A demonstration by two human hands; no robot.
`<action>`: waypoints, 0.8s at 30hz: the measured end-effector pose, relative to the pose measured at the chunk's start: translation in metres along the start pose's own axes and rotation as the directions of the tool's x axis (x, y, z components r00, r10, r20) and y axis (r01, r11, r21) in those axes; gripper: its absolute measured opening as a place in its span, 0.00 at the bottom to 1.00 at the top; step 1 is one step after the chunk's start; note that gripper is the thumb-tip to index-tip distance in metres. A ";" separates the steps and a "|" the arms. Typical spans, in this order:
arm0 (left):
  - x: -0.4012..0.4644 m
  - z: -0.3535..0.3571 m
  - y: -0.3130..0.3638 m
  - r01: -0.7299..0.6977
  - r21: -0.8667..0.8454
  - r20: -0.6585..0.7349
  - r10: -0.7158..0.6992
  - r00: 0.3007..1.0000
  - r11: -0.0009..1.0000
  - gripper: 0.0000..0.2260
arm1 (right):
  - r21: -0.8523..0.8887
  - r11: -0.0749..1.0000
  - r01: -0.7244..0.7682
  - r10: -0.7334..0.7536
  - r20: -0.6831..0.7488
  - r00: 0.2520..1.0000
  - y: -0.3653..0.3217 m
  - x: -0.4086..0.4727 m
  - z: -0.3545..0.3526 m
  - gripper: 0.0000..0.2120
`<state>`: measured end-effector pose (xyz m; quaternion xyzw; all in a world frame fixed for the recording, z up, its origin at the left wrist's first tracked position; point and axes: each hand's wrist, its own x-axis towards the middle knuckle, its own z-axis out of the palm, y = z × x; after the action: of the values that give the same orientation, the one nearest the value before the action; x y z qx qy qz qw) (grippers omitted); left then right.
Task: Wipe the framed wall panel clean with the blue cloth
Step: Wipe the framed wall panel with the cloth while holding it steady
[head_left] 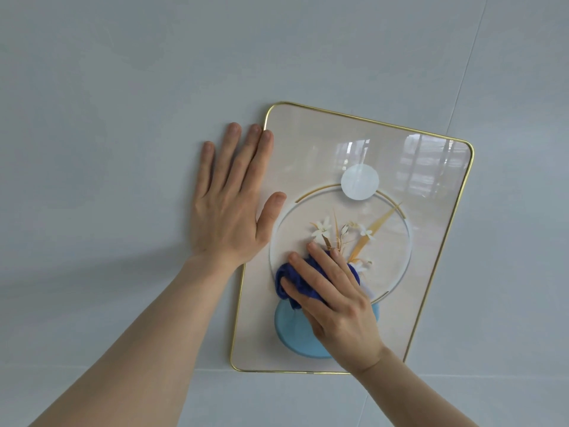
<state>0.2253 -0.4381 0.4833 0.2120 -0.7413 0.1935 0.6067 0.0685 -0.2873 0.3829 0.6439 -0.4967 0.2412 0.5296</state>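
From the head camera, the framed wall panel [425, 167] hangs on a pale tiled wall [123, 72], gold-edged and glossy, tilted in this view. The right hand [335, 303] presses a bunched blue cloth [284, 280] flat against the lower middle of the glass, just above the printed blue vase [292, 331]; the fingers are spread over the wad rather than pinching it. The left hand [234, 195] lies open and flat, holding nothing, its palm on the wall and its thumb and fingertips over the panel's left edge. To wipe well, the person would probably keep that bracing hand firm so the frame does not swing, and work in overlapping strokes. The upper part, which shows window reflections, likely needs coverage as well.
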 end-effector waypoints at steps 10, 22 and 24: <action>0.000 0.002 -0.002 -0.002 -0.004 -0.016 0.002 1.000 1.000 0.32 | -0.016 0.998 -0.065 0.066 0.106 0.992 -0.017 -0.034 -0.010 0.14; 0.002 -0.006 -0.001 0.035 -0.166 0.032 -0.031 0.999 0.985 0.33 | -0.159 0.966 -0.203 0.236 0.229 0.944 -0.020 -0.058 -0.059 0.20; 0.001 -0.011 -0.001 0.048 -0.241 0.051 -0.037 0.998 0.969 0.32 | -0.167 0.952 -0.255 0.295 0.286 0.912 -0.015 -0.067 -0.071 0.27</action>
<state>0.2342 -0.4331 0.4868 0.1565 -0.7686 0.0835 0.6146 0.0713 -0.1974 0.3426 0.5623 -0.6730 0.1784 0.4461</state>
